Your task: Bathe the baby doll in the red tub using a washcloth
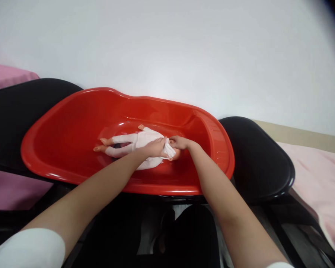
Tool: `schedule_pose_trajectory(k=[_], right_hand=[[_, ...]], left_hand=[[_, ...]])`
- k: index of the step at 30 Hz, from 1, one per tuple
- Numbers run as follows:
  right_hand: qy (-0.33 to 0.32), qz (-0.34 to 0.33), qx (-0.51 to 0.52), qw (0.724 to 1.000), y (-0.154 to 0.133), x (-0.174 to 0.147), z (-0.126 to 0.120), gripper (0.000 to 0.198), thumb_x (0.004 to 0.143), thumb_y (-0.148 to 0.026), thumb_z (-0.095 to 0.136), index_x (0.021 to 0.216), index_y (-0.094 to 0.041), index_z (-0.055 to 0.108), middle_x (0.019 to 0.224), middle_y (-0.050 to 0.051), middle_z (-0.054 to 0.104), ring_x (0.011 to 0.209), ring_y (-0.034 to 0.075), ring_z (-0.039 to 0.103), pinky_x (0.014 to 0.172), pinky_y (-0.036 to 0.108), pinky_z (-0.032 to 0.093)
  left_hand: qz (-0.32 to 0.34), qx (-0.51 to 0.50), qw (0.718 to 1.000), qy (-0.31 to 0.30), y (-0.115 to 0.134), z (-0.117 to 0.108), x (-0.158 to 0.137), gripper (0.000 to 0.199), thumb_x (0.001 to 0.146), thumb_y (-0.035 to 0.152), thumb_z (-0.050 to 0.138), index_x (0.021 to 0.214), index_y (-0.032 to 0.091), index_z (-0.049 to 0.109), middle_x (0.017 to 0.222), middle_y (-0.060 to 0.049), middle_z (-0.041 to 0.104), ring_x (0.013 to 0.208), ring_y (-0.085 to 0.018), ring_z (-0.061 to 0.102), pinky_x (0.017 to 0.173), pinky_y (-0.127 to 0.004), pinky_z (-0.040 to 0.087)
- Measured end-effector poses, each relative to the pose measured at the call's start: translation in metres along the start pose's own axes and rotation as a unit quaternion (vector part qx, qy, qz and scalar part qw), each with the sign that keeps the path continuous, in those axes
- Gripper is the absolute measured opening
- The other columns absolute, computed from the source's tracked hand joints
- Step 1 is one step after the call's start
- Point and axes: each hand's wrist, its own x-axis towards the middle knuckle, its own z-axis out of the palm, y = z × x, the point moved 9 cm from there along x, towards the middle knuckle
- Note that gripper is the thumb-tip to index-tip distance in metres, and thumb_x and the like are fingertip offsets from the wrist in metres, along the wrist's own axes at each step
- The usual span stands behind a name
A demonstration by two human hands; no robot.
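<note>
A baby doll (145, 139) in white clothes lies on its back in a red baby bathtub (61, 130), feet to the left and head to the right. My left hand (156, 147) is over its chest, fingers closed on the upper part of the white shirt (170, 149). That part of the shirt is bunched up over the doll's face. My right hand (179, 142) is at the far side of the head, its fingers curled at the edge of the same fabric. The fingertips of both hands are partly hidden.
The tub rests on a black stand with a black side panel (30, 111) on the left and another black panel (264, 160) on the right. Pink cloth (318, 175) covers a surface at right. A white wall (167, 48) rises behind the tub.
</note>
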Motion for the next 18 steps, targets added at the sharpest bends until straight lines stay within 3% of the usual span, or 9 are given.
schedule_pose_trajectory(k=[3, 6, 9, 13, 18], right_hand=[[-0.024, -0.025, 0.027, 0.999, -0.001, 0.0, 0.004, 0.047, 0.084, -0.034, 0.073, 0.126, -0.015, 0.064, 0.129, 0.011, 0.07, 0.111, 0.025, 0.067, 0.098, 0.03, 0.05], [-0.02, -0.023, 0.035, 0.999, 0.005, 0.004, 0.005, 0.058, 0.08, -0.027, 0.075, 0.133, -0.013, 0.058, 0.131, 0.013, 0.068, 0.114, 0.026, 0.066, 0.1, 0.032, 0.049], [-0.027, -0.019, 0.047, 0.998, 0.01, 0.006, 0.006, 0.061, 0.077, -0.029, 0.077, 0.133, -0.014, 0.058, 0.129, 0.011, 0.069, 0.114, 0.026, 0.066, 0.1, 0.033, 0.05], [-0.035, -0.018, 0.059, 0.997, 0.009, 0.005, 0.006, 0.065, 0.076, -0.034, 0.08, 0.133, -0.015, 0.058, 0.132, 0.011, 0.068, 0.117, 0.026, 0.065, 0.103, 0.033, 0.048], [-0.028, -0.01, 0.066, 0.997, 0.001, 0.001, 0.004, 0.045, 0.086, -0.031, 0.071, 0.126, -0.013, 0.062, 0.128, 0.012, 0.071, 0.114, 0.025, 0.067, 0.099, 0.031, 0.051]], left_hand=[[0.002, 0.049, 0.999, 0.004, 0.014, 0.007, -0.002, 0.1, 0.073, 0.052, 0.079, 0.153, 0.013, 0.032, 0.155, -0.023, 0.041, 0.142, -0.037, 0.041, 0.111, -0.044, 0.037], [0.002, 0.088, 0.996, 0.008, 0.022, 0.01, -0.001, 0.1, 0.076, 0.056, 0.076, 0.154, 0.014, 0.029, 0.16, -0.024, 0.035, 0.146, -0.037, 0.035, 0.115, -0.049, 0.031], [-0.01, 0.072, 0.997, 0.008, 0.02, 0.008, 0.002, 0.092, 0.075, 0.058, 0.077, 0.147, 0.014, 0.039, 0.155, -0.024, 0.042, 0.142, -0.039, 0.041, 0.112, -0.048, 0.036], [0.04, 0.034, 0.998, 0.027, 0.022, 0.0, 0.007, 0.077, 0.074, 0.054, 0.079, 0.134, 0.014, 0.053, 0.142, -0.02, 0.055, 0.13, -0.037, 0.053, 0.104, -0.042, 0.043], [0.033, -0.05, 0.997, 0.042, 0.014, -0.007, 0.016, 0.053, 0.084, 0.048, 0.07, 0.125, 0.017, 0.062, 0.128, -0.011, 0.066, 0.116, -0.029, 0.062, 0.1, -0.036, 0.047]])
